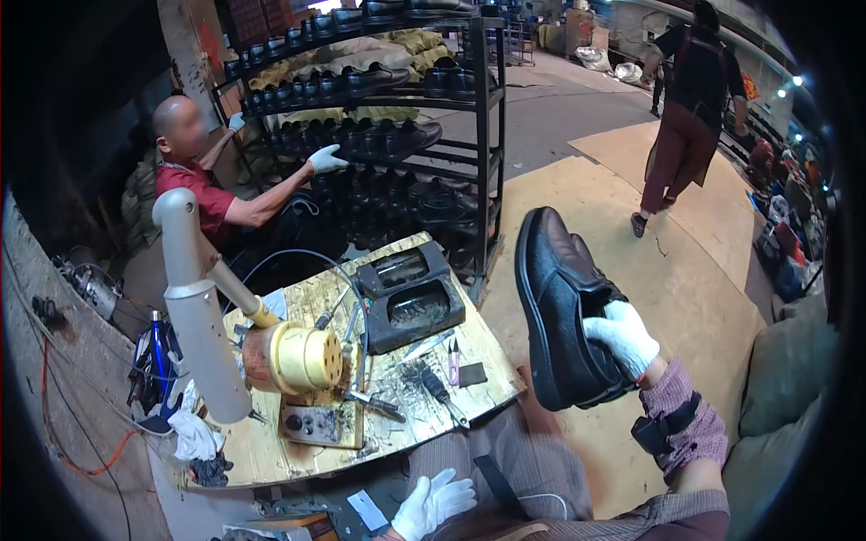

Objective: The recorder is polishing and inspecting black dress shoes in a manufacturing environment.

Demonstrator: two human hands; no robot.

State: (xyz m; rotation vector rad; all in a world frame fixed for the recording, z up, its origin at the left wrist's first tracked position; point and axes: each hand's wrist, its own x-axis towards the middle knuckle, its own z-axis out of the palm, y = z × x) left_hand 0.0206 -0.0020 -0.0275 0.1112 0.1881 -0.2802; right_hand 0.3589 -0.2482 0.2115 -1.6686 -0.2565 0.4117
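My right hand (pixel 622 338), in a white knit glove, grips a pair of black leather shoes (pixel 555 311) at their openings, to the right of the workbench. The nearer shoe is held upright, toe up, its side and sole edge facing me; the second is mostly hidden behind it. Low in front of my lap is my left hand (pixel 435 503), also white-gloved, fingers spread and holding nothing. The nearest thing to it is the front edge of the stained workbench (pixel 487 383), where pink-handled snips (pixel 454 361) and a dark-handled tool (pixel 435 383) lie.
On the bench stand a black two-compartment tray (pixel 415 334), a yellow round-headed device (pixel 307 356) and a grey jointed arm (pixel 194 307). Behind it, a person in red (pixel 194 189) touches a black rack (pixel 492 135) of shoes. Another person (pixel 690 117) walks at the right.
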